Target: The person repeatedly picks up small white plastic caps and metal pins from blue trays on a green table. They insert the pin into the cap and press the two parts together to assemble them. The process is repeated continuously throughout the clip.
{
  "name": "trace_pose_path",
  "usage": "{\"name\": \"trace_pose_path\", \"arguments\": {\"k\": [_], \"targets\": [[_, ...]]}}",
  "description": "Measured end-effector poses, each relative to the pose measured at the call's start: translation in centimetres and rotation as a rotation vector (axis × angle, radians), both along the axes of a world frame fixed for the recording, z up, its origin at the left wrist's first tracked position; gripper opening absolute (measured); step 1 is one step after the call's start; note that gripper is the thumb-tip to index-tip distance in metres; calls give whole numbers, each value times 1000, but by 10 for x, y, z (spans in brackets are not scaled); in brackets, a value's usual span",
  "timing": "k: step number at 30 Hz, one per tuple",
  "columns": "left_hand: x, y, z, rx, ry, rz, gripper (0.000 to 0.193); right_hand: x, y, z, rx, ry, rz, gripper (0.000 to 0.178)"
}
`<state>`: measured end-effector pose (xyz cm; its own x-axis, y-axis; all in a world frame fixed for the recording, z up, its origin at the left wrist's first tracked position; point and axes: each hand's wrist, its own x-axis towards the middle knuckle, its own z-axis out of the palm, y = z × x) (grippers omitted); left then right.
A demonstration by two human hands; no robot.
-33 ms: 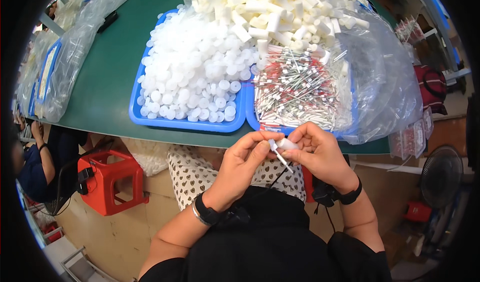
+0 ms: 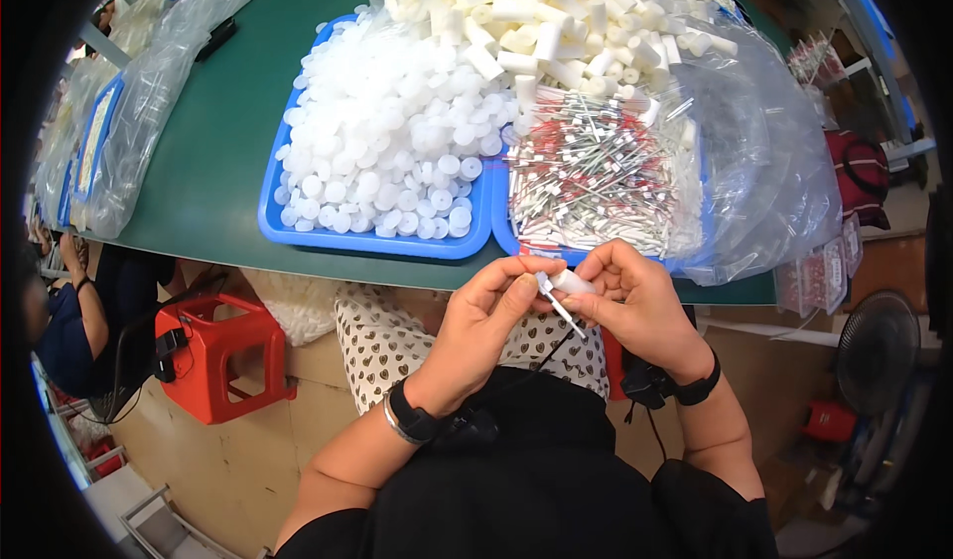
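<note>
Just off the table's front edge, both my hands meet over my lap, fingers closed. Between thumb and forefinger, my left hand (image 2: 488, 309) pinches a thin white rod (image 2: 566, 314) with a small pale head, its free end slanting down to the right. My right hand (image 2: 643, 299) grips a short white foam cylinder (image 2: 573, 282), close beside the rod's head. Whether the two pieces touch, I cannot tell. Beyond my hands, a blue tray (image 2: 499, 223) holds many thin rods (image 2: 596, 177) with white heads and red parts. Left of it, another blue tray (image 2: 387, 246) carries heaped translucent white discs (image 2: 382, 152).
Cream foam cylinders (image 2: 546, 28) are piled in clear plastic at the back. A plastic bag (image 2: 774, 162) spreads over the right side of the green table (image 2: 223, 152). On the floor stand a red stool (image 2: 220, 355) and a fan (image 2: 878, 350). Another person's arm (image 2: 89, 306) shows at left.
</note>
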<state>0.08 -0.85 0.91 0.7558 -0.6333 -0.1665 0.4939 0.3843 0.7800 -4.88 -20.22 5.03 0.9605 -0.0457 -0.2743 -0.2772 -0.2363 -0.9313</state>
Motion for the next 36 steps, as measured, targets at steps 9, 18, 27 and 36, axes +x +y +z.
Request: {"name": "trace_pose_path", "arguments": {"k": [9,18,27,36], "targets": [[-1,1,-8,0,27,-15,31,6,4,8,-127,65,26,22],[-3,1,-3,19,46,-41,32,8,6,7,-195,21,26,23],[-2,-6,-5,-114,259,51,31,4,13,-4,-489,-327,87,23],[-7,-3,1,123,81,83,29,-2,13,-8,-46,-97,39,23]]}}
